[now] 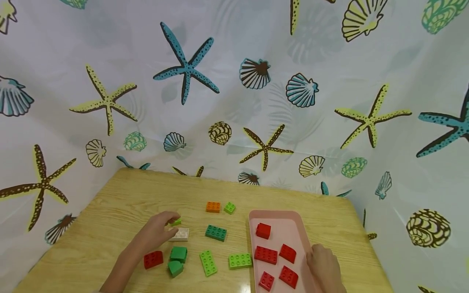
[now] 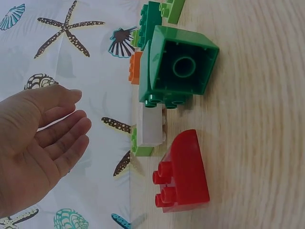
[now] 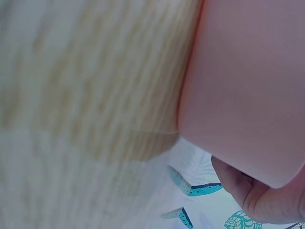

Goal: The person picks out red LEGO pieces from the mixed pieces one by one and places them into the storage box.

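Observation:
My left hand (image 1: pixel 161 228) hovers over the left part of the table with relaxed, slightly bent fingers and holds nothing. Closest to it are a white brick (image 1: pixel 182 234) and a small lime green brick (image 1: pixel 176 222), both partly hidden by the hand. In the left wrist view, a red curved brick (image 2: pixel 188 174) and a dark green brick (image 2: pixel 183 62) lie beside that hand (image 2: pixel 47 138). My right hand (image 1: pixel 324 262) grips the right rim of a pink tray (image 1: pixel 280 215). Several red bricks, one of them a two-row brick (image 1: pixel 266 254), lie in the tray.
Between left hand and tray lie a dark green brick (image 1: pixel 215 232) and two lime green bricks, one upright (image 1: pixel 208 263), one against the tray (image 1: pixel 239 261). Farther back are an orange brick (image 1: pixel 213 207) and a small lime brick (image 1: pixel 229 208). A patterned curtain (image 1: pixel 227 101) surrounds the table.

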